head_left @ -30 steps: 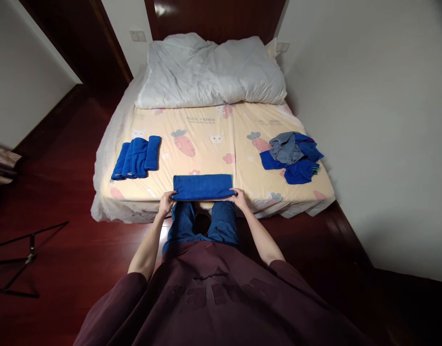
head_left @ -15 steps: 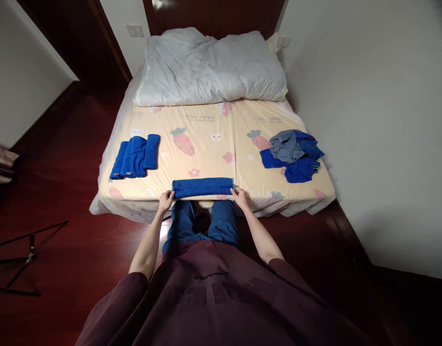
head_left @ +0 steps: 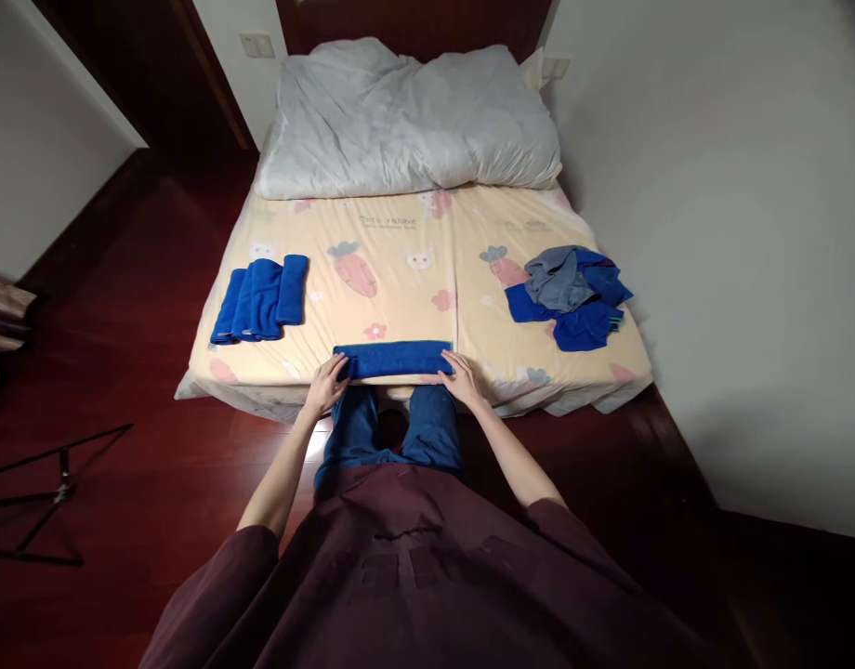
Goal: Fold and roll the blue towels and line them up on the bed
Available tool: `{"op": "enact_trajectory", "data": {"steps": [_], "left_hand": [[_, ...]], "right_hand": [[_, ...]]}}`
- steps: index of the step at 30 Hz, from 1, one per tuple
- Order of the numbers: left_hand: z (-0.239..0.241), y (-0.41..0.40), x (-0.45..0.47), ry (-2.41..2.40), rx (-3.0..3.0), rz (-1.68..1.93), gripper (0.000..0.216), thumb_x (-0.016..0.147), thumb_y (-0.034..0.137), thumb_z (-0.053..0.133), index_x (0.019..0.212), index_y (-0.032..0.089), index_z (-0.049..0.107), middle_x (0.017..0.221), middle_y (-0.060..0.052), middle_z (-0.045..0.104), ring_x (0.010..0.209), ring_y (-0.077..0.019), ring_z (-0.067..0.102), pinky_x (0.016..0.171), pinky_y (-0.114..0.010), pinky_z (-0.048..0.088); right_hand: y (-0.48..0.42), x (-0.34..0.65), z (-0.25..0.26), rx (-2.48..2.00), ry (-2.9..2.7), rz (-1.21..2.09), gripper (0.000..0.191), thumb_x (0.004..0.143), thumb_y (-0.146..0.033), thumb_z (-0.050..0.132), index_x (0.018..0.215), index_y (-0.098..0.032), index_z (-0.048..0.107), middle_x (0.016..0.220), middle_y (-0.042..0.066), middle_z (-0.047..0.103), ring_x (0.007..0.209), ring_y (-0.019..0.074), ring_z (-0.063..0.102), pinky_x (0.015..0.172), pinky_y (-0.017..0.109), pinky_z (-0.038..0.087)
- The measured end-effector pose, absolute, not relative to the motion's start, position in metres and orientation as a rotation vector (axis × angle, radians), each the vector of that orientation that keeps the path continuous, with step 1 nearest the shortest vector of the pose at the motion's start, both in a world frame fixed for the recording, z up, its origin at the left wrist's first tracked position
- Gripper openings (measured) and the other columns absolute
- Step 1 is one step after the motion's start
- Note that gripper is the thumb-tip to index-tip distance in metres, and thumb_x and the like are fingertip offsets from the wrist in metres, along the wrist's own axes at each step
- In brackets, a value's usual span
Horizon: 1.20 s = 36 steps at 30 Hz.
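A blue towel (head_left: 394,360), folded into a long narrow strip with a green edge, lies crosswise at the near edge of the bed. On its left end rest the fingers of my left hand (head_left: 324,383), stretched out and slightly apart. My right hand (head_left: 461,379) touches the right end in the same way, fingers spread over the cloth. Neither hand grips the towel. To the left lies a row of folded blue towels (head_left: 264,297), overlapping one another. A loose heap of crumpled blue and grey cloths (head_left: 563,283) lies on the right side of the bed.
The bed (head_left: 406,297) has a yellow sheet with carrot and rabbit prints. At its far end lies a bulky pale quilt (head_left: 406,121) in front of the dark headboard. Black stand legs (head_left: 61,488) are on the floor at left. A white wall borders the right side.
Both hands have gone from pinching the towel's ends to lying on top of them with fingers spread. The towel has stayed nearly in place. The view has shifted slightly.
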<state>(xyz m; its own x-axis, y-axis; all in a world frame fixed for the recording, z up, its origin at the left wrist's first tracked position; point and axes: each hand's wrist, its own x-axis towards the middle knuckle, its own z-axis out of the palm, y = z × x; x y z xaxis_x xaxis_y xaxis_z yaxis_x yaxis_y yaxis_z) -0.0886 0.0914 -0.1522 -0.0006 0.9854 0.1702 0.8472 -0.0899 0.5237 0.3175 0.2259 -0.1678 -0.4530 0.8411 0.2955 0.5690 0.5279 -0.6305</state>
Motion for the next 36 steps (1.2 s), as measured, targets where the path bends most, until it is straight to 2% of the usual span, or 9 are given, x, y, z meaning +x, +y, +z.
{"op": "enact_trajectory", "data": {"steps": [4, 8, 12, 16, 22, 25, 28, 32, 36], "left_hand": [[-0.16, 0.099, -0.083, 1.872, 2.056, 0.498, 0.064, 0.089, 0.019, 0.052, 0.153, 0.015, 0.048, 0.163, -0.014, 0.042, 0.155, -0.0297, 0.032, 0.129, -0.051, 0.026], [-0.166, 0.111, -0.076, 1.97, 2.089, 0.346, 0.073, 0.082, 0.01, 0.049, 0.155, 0.008, 0.045, 0.164, -0.017, 0.038, 0.156, -0.0317, 0.031, 0.13, -0.052, 0.022], [-0.162, 0.124, -0.074, 2.018, 2.159, 0.184, 0.071, 0.084, 0.004, 0.042, 0.154, 0.004, 0.045, 0.161, -0.02, 0.041, 0.154, -0.0314, 0.034, 0.13, -0.052, 0.021], [-0.157, 0.125, -0.08, 2.009, 2.187, 0.125, 0.066, 0.089, 0.003, 0.035, 0.153, 0.007, 0.049, 0.159, -0.019, 0.045, 0.151, -0.0297, 0.041, 0.129, -0.051, 0.024], [-0.163, 0.102, -0.093, 1.902, 2.235, 0.205, 0.065, 0.087, 0.005, 0.041, 0.152, 0.011, 0.052, 0.158, -0.017, 0.047, 0.149, -0.0285, 0.044, 0.13, -0.052, 0.023], [-0.165, 0.102, -0.099, 1.855, 2.146, 0.329, 0.069, 0.082, 0.005, 0.045, 0.15, 0.014, 0.054, 0.157, -0.016, 0.049, 0.148, -0.0279, 0.046, 0.128, -0.051, 0.029], [-0.163, 0.11, -0.107, 1.814, 1.97, 0.49, 0.071, 0.073, 0.005, 0.048, 0.142, 0.015, 0.062, 0.147, -0.013, 0.06, 0.14, -0.0277, 0.055, 0.122, -0.047, 0.04], [-0.156, 0.116, -0.115, 1.87, 1.701, 0.703, 0.055, 0.073, 0.013, 0.05, 0.124, 0.015, 0.072, 0.127, -0.012, 0.073, 0.124, -0.0297, 0.065, 0.112, -0.045, 0.049], [-0.152, 0.117, -0.111, 1.912, 1.545, 0.84, 0.041, 0.084, 0.029, 0.052, 0.118, 0.015, 0.069, 0.118, -0.012, 0.074, 0.109, -0.0278, 0.069, 0.101, -0.04, 0.053]], "right_hand": [[0.228, 0.311, -0.175, -1.159, -2.383, 0.583, 0.051, 0.094, -0.022, 0.054, 0.145, -0.018, 0.061, 0.154, 0.011, 0.054, 0.148, 0.0274, 0.046, 0.122, 0.051, 0.037], [0.237, 0.304, -0.178, -1.229, -2.464, 0.518, 0.059, 0.09, -0.009, 0.051, 0.148, -0.017, 0.058, 0.155, 0.011, 0.053, 0.149, 0.026, 0.045, 0.122, 0.049, 0.038], [0.249, 0.298, -0.173, -1.291, -2.588, 0.461, 0.061, 0.087, -0.001, 0.049, 0.146, -0.012, 0.059, 0.153, 0.012, 0.055, 0.148, 0.0249, 0.046, 0.121, 0.045, 0.039], [0.249, 0.302, -0.167, -1.321, -2.626, 0.433, 0.06, 0.089, 0.001, 0.044, 0.144, -0.016, 0.061, 0.152, 0.009, 0.056, 0.148, 0.0236, 0.047, 0.119, 0.044, 0.041], [0.238, 0.328, -0.171, -1.141, -2.653, 0.581, 0.063, 0.085, 0.002, 0.048, 0.143, -0.02, 0.063, 0.149, 0.006, 0.06, 0.144, 0.023, 0.051, 0.119, 0.043, 0.042], [0.243, 0.334, -0.178, -1.13, -2.531, 0.71, 0.063, 0.083, 0.002, 0.049, 0.138, -0.023, 0.067, 0.144, 0.005, 0.065, 0.14, 0.0208, 0.054, 0.121, 0.041, 0.041], [0.254, 0.333, -0.186, -1.229, -2.357, 0.837, 0.053, 0.084, -0.004, 0.052, 0.13, -0.024, 0.072, 0.135, 0.008, 0.069, 0.129, 0.0211, 0.061, 0.116, 0.041, 0.045], [0.263, 0.326, -0.19, -1.311, -2.153, 0.981, 0.04, 0.082, -0.013, 0.057, 0.115, -0.023, 0.076, 0.12, 0.007, 0.074, 0.118, 0.0232, 0.065, 0.112, 0.043, 0.047], [0.264, 0.318, -0.188, -1.332, -1.907, 1.129, 0.03, 0.081, -0.024, 0.06, 0.107, -0.02, 0.073, 0.112, 0.009, 0.075, 0.109, 0.0241, 0.068, 0.105, 0.042, 0.051]]}}
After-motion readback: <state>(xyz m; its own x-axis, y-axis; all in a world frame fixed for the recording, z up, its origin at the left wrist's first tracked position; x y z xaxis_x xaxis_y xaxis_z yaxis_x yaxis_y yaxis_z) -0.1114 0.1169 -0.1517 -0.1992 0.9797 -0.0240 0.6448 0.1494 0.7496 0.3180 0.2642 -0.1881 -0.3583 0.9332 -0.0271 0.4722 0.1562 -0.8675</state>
